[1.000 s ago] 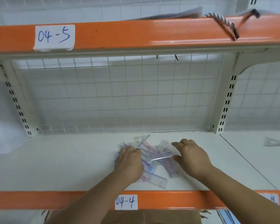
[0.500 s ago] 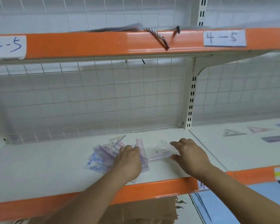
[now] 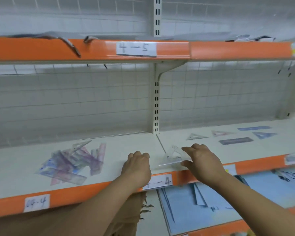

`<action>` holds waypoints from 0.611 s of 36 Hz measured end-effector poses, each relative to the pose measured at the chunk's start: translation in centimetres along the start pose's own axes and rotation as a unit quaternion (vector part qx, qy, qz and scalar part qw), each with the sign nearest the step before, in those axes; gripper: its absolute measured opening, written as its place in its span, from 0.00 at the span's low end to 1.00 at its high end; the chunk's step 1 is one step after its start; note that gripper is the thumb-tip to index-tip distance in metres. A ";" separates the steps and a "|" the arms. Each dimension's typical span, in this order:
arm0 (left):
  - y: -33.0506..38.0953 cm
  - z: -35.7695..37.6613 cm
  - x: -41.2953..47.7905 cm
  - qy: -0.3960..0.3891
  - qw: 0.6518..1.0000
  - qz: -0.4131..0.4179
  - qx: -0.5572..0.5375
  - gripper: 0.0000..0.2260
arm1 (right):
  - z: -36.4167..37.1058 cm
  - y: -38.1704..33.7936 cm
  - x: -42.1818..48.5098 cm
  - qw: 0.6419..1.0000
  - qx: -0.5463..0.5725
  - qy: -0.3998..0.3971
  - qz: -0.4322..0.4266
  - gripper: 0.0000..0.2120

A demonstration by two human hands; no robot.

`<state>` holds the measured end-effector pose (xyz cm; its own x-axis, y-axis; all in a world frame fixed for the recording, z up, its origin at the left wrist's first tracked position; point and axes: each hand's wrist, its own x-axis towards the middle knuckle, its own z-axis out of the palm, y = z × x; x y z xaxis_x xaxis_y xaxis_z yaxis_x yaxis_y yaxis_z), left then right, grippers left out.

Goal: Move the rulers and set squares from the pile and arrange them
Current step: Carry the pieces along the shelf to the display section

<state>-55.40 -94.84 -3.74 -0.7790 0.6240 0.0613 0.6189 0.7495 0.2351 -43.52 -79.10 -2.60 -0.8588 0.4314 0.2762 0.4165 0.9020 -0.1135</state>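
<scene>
A pile of clear, blue and purple rulers and set squares (image 3: 75, 160) lies on the left bay of the white shelf (image 3: 20, 169). My right hand (image 3: 203, 160) pinches a clear set square (image 3: 173, 157) between thumb and fingers, just above the seam between the two bays. To its left my left hand (image 3: 138, 166) rests on the shelf with curled fingers and holds nothing that I can see, well right of the pile. On the right bay lie three set squares (image 3: 196, 136) and two rulers (image 3: 236, 141), spread apart.
An orange shelf edge (image 3: 100, 189) with paper labels runs along the front. The upper orange shelf (image 3: 92, 48) hangs overhead. A slotted upright (image 3: 156, 106) and wire grid back close the rear. Blue sheets (image 3: 211, 198) and brown cardboard (image 3: 129, 212) lie on the shelf below.
My right hand has carried the clear set square rightward, off the pile toward the right bay. My left hand has left the pile and moved right. The view has swung right.
</scene>
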 end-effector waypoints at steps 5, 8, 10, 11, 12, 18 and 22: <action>4.9 1.5 -0.6 -0.010 1.000 0.008 -0.009 0.21 | -1.0 4.9 -2.0 1.000 -0.008 -0.003 0.010 0.21; 7.2 2.4 -0.8 -0.014 1.000 0.013 -0.005 0.21 | -1.4 7.2 -2.9 1.000 -0.007 -0.007 0.010 0.21; 8.8 3.1 -0.9 -0.018 1.000 0.016 -0.004 0.21 | -1.6 8.7 -3.5 1.000 -0.011 -0.007 0.011 0.20; 9.5 3.3 -1.0 -0.020 1.000 0.018 -0.003 0.22 | -1.7 9.4 -3.7 1.000 -0.012 -0.008 0.011 0.20; 10.1 3.5 -1.0 -0.022 1.000 0.020 -0.002 0.22 | -1.7 10.1 -3.8 1.000 -0.015 -0.009 0.011 0.20; 12.7 4.4 0.0 -0.031 0.999 0.031 -0.002 0.22 | -1.5 13.2 -3.7 1.000 -0.012 -0.014 0.020 0.22; 13.7 4.6 1.8 -0.034 0.999 0.038 0.000 0.21 | -1.2 14.4 -2.5 0.999 -0.007 -0.016 0.028 0.21</action>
<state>-47.86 -82.41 -4.86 -0.7207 0.6931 0.0142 0.6765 0.6988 0.2324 -35.05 -67.18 -3.78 -0.8429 0.4824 0.2384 0.4686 0.8758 -0.1156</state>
